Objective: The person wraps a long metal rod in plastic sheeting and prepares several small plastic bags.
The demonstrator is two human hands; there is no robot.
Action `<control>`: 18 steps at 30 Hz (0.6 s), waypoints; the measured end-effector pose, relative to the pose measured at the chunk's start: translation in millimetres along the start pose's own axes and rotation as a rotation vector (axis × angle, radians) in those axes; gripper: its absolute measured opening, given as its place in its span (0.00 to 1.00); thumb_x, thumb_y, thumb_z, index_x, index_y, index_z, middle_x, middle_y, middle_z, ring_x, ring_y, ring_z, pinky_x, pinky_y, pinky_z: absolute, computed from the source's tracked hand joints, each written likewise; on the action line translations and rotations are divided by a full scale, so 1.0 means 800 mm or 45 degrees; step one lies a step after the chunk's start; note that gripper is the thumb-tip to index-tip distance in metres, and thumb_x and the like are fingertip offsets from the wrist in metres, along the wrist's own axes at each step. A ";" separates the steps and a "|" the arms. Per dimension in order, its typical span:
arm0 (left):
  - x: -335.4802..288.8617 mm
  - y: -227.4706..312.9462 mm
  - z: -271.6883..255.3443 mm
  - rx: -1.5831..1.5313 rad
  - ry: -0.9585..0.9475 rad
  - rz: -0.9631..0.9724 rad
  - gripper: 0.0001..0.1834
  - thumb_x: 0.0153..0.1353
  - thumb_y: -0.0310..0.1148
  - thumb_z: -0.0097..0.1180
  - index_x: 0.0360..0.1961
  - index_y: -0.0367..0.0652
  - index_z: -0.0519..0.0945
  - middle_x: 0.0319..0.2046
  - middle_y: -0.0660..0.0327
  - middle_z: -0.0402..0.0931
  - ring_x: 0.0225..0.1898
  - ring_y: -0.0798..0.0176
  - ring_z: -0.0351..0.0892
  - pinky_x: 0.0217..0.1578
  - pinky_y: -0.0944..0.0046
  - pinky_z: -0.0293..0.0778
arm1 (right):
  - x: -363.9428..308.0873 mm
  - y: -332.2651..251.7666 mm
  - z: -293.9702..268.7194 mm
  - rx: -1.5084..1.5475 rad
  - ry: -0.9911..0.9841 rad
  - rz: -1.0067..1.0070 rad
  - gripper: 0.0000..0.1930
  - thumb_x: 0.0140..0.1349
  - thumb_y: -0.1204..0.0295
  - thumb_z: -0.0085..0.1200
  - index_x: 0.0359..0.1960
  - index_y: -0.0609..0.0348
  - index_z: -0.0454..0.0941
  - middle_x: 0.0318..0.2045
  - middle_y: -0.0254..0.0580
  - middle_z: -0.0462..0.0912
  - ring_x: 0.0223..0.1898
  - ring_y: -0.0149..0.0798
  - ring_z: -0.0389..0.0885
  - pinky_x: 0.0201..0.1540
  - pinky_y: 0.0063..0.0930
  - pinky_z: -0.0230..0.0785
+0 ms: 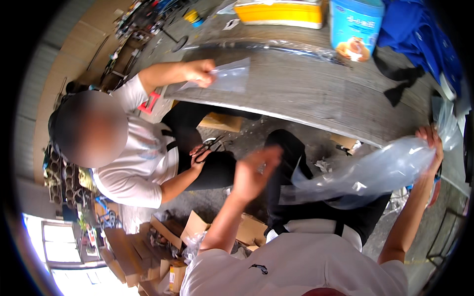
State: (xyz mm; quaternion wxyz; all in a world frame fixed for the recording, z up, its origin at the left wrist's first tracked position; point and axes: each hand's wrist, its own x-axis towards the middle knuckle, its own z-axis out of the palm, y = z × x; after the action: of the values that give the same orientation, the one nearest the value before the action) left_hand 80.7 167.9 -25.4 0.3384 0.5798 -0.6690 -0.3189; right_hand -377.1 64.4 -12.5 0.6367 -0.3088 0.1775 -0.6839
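A long clear plastic bag (375,167) stretches across my lap, its far end hanging beside the table's right side. My right hand (432,148) is closed round the plastic near the table's right corner. Above my knee, apart from the plastic, my left hand (254,172) is raised; motion smears its fingers, so I cannot tell whether they are apart. To my left sits a co-worker in a white shirt, with black-handled scissors (205,149) in one hand. The co-worker's other hand grips a small clear plastic bag (232,76) over the table.
The grey wooden table (306,93) bears a yellow box (279,12), a blue bucket (355,29), dark blue cloth (419,37) and a long plastic-wrapped strip (266,47). Opened cardboard boxes (128,251) stand on the floor at lower left. Scraps lie under the table.
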 end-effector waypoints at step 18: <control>0.220 0.004 -0.051 1.079 0.584 0.585 0.24 0.46 0.12 0.46 0.46 0.39 0.76 0.52 0.54 0.75 0.54 0.47 0.73 0.57 0.53 0.67 | 0.007 0.009 0.016 0.039 -0.057 0.029 0.07 0.56 0.70 0.53 0.28 0.56 0.66 0.18 0.28 0.62 0.29 0.29 0.60 0.40 0.24 0.53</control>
State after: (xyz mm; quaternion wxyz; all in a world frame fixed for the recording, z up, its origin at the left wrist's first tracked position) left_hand 94.8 -7.5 15.2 0.2732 0.5592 -0.7577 0.1964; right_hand -363.4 60.2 -6.8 0.6530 -0.3123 0.1563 -0.6720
